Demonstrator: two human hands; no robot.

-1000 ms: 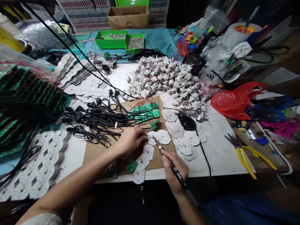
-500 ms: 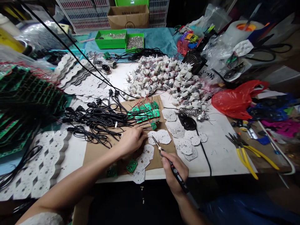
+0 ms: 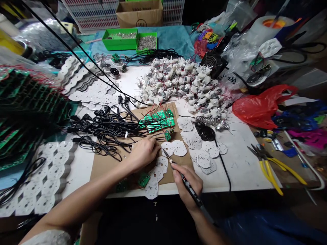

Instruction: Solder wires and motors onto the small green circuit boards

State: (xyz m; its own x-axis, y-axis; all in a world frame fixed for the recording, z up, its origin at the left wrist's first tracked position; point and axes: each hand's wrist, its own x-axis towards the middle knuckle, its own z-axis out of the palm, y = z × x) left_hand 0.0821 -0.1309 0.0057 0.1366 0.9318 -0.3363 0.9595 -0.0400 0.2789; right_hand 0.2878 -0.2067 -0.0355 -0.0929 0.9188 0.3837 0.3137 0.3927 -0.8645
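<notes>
In my right hand (image 3: pixel 188 183) is a black soldering iron (image 3: pixel 190 191), its tip pointing up and left towards the fingers of the other hand. My left hand (image 3: pixel 146 151) is closed in a pinch above the cardboard sheet (image 3: pixel 107 173); what its fingertips hold is too small to make out. Beside the tip lie white perforated boards (image 3: pixel 178 148), and more white boards (image 3: pixel 156 175) run down to the table's front edge. A small green circuit board (image 3: pixel 143 179) rests below my left wrist. Several green circuit boards (image 3: pixel 159 119) with red wires lie beyond my hands.
Black power cords (image 3: pixel 107 126) are bunched at left. White motors (image 3: pixel 176 81) are heaped at the back. A soldering iron stand (image 3: pixel 205 131) with a coil sits right of the cardboard. Yellow-handled pliers (image 3: pixel 268 170) and a red bag (image 3: pixel 258 107) lie farther right. Stacked green boards (image 3: pixel 28 112) rise at left.
The soldering iron's tip has shifted slightly left, closer to my left fingertips, as my right hand moved a little left. My left hand stays in nearly the same place.
</notes>
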